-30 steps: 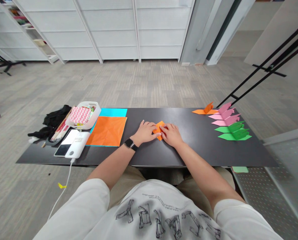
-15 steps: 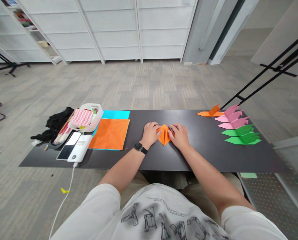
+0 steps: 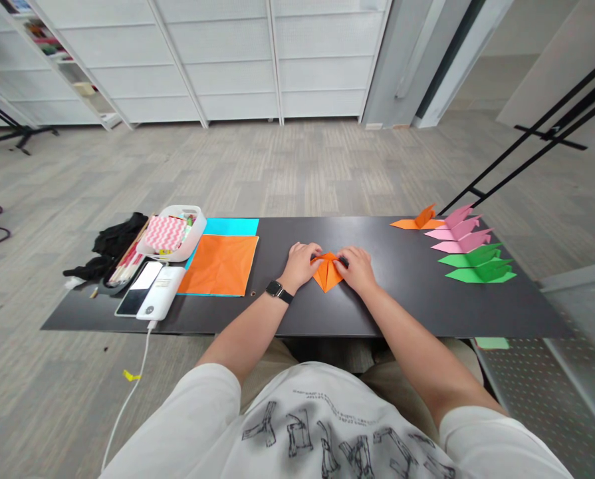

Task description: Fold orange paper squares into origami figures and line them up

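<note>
A partly folded sheet of orange origami paper [image 3: 328, 274] lies on the dark table in front of me, its lower corner pointing toward my body. My left hand [image 3: 301, 265] grips its left side, the thumb and fingers closed near the upper edge. On the opposite side, my right hand [image 3: 357, 267] pinches the paper's right edge between thumb and fingers. Creases run down the paper's middle. The fingertips partly cover both side corners.
Left of my hands lies a stack of orange and blue paper [image 3: 220, 266]. Beyond it are a white basket [image 3: 197, 233], a phone [image 3: 140, 289], a white power bank [image 3: 161, 293] and black cloth [image 3: 120, 236]. Folded birds in orange [image 3: 417, 221], pink [image 3: 459, 229] and green [image 3: 481, 266] stand at right.
The folded paper's top has flattened and its sides have spread a little wider. My fingers have shifted slightly along its upper edges.
</note>
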### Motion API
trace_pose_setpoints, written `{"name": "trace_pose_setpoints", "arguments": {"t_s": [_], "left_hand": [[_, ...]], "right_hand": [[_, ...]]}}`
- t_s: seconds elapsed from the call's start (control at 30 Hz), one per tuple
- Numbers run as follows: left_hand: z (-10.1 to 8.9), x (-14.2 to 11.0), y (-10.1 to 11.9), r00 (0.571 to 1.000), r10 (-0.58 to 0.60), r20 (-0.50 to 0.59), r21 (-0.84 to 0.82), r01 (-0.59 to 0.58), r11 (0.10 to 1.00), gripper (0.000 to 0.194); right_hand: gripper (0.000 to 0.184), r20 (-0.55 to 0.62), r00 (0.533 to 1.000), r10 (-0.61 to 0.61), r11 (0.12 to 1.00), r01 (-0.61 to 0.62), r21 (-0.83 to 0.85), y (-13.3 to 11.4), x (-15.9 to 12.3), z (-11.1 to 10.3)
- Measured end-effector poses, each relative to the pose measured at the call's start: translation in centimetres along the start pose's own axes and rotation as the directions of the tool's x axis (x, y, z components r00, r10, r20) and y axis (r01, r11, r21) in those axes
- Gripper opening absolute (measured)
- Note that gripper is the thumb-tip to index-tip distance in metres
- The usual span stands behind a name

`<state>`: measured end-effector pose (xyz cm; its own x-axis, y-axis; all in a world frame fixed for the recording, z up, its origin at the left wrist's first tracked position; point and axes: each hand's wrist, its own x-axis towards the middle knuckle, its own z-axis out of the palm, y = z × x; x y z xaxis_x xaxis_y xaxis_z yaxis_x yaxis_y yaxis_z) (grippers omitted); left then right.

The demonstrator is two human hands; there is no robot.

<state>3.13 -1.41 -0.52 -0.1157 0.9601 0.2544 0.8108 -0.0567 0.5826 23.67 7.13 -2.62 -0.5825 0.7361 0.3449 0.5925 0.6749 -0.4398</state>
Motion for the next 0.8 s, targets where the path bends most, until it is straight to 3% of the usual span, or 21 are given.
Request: {"name": "trace_pose_setpoints", "arguments": {"t_s": [0.37, 0.8], "left_hand": [[0.52, -0.33, 0.05, 0.994, 0.107, 0.010, 0.212, -0.106, 0.972, 0.007], [-0.25, -0.77, 0.32, 0.966, 0.250, 0.072, 0.413, -0.257, 0.873, 0.021]], "right_hand": [[0.015, 0.033, 0.997, -0.070, 0.997, 0.072, -0.039, -0.41, 0.00, -0.07], [0.021, 0.068, 0.986, -0.150, 0.973, 0.159, -0.164, -0.37, -0.23, -0.52]]}}
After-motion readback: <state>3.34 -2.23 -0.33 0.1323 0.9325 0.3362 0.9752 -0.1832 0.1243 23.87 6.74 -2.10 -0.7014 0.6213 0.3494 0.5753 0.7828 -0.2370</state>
